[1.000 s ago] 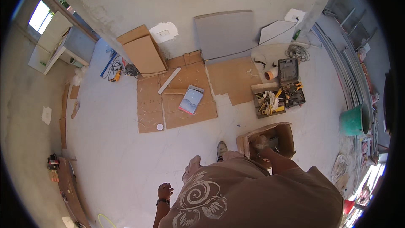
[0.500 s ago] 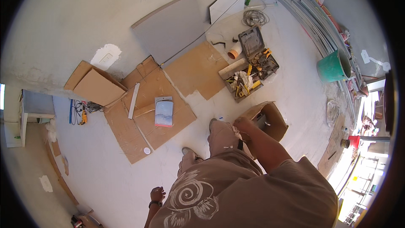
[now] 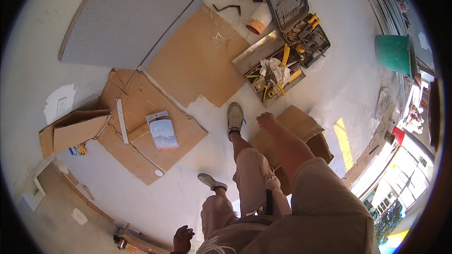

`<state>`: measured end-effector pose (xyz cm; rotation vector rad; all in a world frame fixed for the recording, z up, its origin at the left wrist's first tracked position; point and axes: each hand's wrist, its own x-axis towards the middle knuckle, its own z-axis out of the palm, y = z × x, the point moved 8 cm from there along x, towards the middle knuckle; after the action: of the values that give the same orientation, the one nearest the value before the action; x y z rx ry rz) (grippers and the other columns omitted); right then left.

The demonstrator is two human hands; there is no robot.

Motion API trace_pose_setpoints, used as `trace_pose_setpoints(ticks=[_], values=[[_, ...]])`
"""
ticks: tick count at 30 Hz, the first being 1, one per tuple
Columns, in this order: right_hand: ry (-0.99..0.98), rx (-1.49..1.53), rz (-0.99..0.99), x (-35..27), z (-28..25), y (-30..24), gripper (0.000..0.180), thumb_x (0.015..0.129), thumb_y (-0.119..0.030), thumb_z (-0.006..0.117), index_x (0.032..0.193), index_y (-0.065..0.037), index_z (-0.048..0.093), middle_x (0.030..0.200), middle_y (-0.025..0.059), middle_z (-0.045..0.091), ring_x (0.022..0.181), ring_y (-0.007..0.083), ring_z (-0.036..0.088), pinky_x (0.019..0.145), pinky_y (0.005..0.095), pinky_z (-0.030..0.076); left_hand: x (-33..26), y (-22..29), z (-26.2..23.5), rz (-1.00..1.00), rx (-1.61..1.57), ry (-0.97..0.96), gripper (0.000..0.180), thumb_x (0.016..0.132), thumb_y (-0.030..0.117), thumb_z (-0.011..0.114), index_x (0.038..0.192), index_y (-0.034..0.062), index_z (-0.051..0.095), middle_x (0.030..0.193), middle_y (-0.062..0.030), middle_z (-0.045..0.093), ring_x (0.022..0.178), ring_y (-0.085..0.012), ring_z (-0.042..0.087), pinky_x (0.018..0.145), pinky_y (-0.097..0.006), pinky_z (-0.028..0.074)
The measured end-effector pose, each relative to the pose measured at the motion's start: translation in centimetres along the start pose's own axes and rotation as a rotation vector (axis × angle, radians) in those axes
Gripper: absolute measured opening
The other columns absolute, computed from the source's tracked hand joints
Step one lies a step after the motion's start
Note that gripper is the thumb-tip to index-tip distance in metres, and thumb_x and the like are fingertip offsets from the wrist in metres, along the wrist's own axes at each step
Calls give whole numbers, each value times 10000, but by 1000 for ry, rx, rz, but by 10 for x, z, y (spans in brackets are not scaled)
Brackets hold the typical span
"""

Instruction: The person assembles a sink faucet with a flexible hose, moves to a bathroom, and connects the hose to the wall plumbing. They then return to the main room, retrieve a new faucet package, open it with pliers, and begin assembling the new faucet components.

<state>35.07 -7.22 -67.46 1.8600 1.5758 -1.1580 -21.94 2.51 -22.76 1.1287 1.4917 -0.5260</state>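
Note:
My right hand (image 3: 267, 121) hangs over the near left part of a cardboard box (image 3: 301, 123) beside my leg. Its fingers are loosely bent and apart, and nothing shows in them. Low in the view, my left hand (image 3: 182, 239) is held away from my body with its fingers apart and empty. Ahead of my right foot lies an open metal toolbox (image 3: 254, 55) holding pliers, a yellow-handled tool and a white cloth. An open dark tool case (image 3: 287, 5) adjoins it, with more tools inside.
Flattened cardboard (image 3: 136, 131) covers the floor at left, bearing a blue-and-white packet (image 3: 164, 134) and a white strip (image 3: 122, 121). A brown board (image 3: 197, 61) lies beyond. A grey panel (image 3: 127, 19) leans on the wall. A green bucket (image 3: 393, 54) stands at right.
I have stepped forward, and the toolbox, case and cardboard now appear nearer. My right hand has swung ahead past the cardboard box; my left hand stays low, with its fingers more spread.

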Motion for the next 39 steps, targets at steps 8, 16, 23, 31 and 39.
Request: trace_pose_setpoints(ticks=[8, 16, 23, 31, 39], values=[[99, 141, 308, 138, 62, 105, 176, 969, -142, 609, 1077, -173, 744, 1053, 58, 728, 1014, 261, 731, 824, 437, 578, 0, -17, 22, -606, -405, 44, 453, 1038, 198, 630, 1432, -4, 534, 1211, -151, 715, 1024, -237, 721, 881, -362, 605], [197, 435, 555, 131, 51, 139, 176, 941, -120, 595, 1097, -90, 672, 1104, 162, 737, 1060, 372, 716, 881, 471, 553, 24, -15, 25, -648, -375, 20, 423, 1050, 163, 608, 1433, 4, 524, 1195, -157, 718, 1014, -236, 724, 888, -355, 608], [372, 898, 938, -35, -112, 131, 488, 945, -164, 546, 1409, -121, 401, 1198, 272, 704, 1144, 471, 668, 982, 568, 507, 32, -5, 20, -403, -439, 4, 436, 1048, 219, 618, 1414, -2, 532, 1183, -169, 722, 1008, -243, 725, 867, -348, 610], [298, 687, 274, -144, -243, -143, 507, 968, -226, 654, 1398, 1, 512, 1038, 338, 709, 1013, 536, 682, 856, 563, 535, -21, -49, -36, -44, -276, 159, 571, 975, 340, 736, 1383, -32, 589, 1219, -184, 742, 1126, -267, 715, 981, -383, 559], [-440, 1116, -287, -287, -280, -684, 477, 1028, -235, 649, 1418, 9, 523, 777, 14, 509, 633, 133, 508, 576, 320, 436, -116, -222, -173, 220, -399, 457, 770, 956, 406, 759, 1514, -34, 462, 1368, -228, 661, 1232, -334, 667, 1046, -413, 533]])
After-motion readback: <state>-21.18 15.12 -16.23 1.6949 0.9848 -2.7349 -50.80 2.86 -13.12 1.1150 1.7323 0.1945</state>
